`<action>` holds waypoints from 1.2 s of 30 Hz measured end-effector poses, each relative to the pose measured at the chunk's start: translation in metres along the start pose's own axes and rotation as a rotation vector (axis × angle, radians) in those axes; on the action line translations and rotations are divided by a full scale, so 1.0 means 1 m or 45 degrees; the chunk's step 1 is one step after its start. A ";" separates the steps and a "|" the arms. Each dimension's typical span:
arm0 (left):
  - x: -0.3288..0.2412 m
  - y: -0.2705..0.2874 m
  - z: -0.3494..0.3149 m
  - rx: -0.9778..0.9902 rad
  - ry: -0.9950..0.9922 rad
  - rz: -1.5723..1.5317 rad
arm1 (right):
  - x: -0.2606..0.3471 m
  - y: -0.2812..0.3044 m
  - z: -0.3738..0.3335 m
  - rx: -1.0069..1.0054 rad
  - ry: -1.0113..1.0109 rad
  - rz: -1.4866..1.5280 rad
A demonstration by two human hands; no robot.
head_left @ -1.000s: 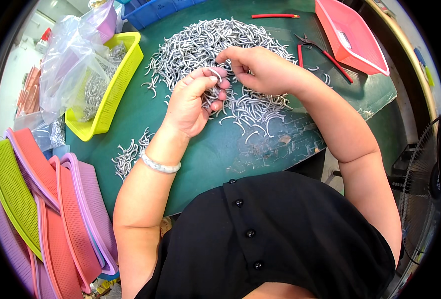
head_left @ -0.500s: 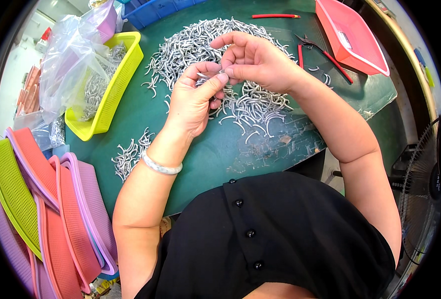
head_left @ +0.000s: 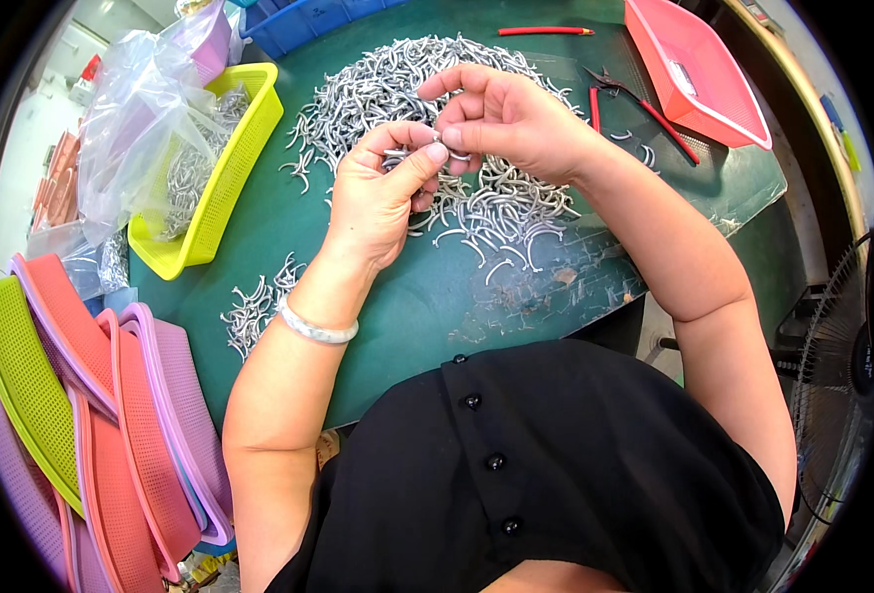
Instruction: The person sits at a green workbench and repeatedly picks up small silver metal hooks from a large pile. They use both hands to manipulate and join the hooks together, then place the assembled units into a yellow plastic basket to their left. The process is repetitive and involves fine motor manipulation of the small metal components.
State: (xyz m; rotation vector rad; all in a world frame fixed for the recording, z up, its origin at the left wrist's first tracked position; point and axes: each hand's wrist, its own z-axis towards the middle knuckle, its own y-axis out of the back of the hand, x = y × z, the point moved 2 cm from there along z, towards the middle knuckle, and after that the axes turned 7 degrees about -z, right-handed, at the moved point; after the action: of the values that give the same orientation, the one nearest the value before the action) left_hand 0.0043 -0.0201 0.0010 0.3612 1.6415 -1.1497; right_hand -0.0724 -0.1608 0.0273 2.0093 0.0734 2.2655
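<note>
The person's left hand [head_left: 383, 193] and right hand [head_left: 501, 119] meet above a large heap of small curved grey metal hooks [head_left: 427, 94] spread over the green desk [head_left: 407, 316]. Both hands are closed in a pinch: the left thumb and forefinger nip one small grey hook piece [head_left: 444, 150], and the right hand's fingertips close on the same piece from the other side. Whether it is one piece or two being fitted together is too small to tell.

The step in hand looks like checking or joining a single piece lifted from the heap, held just above its near edge. A smaller cluster of similar grey hooks [head_left: 254, 306] lies apart near the left wrist with its pale bracelet [head_left: 316, 329], which may be the sorted lot. The next move likely calls for a steady fingertip grip while the piece is turned or pressed.

A yellow plastic basket [head_left: 234, 163] stands at the left, red-handled pliers [head_left: 645, 104] and a pink tray [head_left: 699, 69] at the right.
</note>
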 end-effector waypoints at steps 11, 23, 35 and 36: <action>0.000 0.003 0.001 -0.017 0.002 -0.032 | -0.011 0.011 -0.004 0.184 0.388 -1.407; 0.004 0.014 0.005 0.047 0.185 -0.275 | -0.007 0.005 -0.003 0.143 0.228 -1.395; 0.004 0.019 0.009 0.013 0.399 -0.596 | -0.008 0.008 -0.002 0.065 0.224 -1.306; 0.004 0.020 0.010 -0.009 0.430 -0.623 | -0.007 0.008 -0.002 0.065 0.248 -1.188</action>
State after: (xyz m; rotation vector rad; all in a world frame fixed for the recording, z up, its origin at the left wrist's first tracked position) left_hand 0.0223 -0.0196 -0.0121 0.1540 2.1031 -1.5034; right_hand -0.0737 -0.1690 0.0212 1.3077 0.8797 1.7973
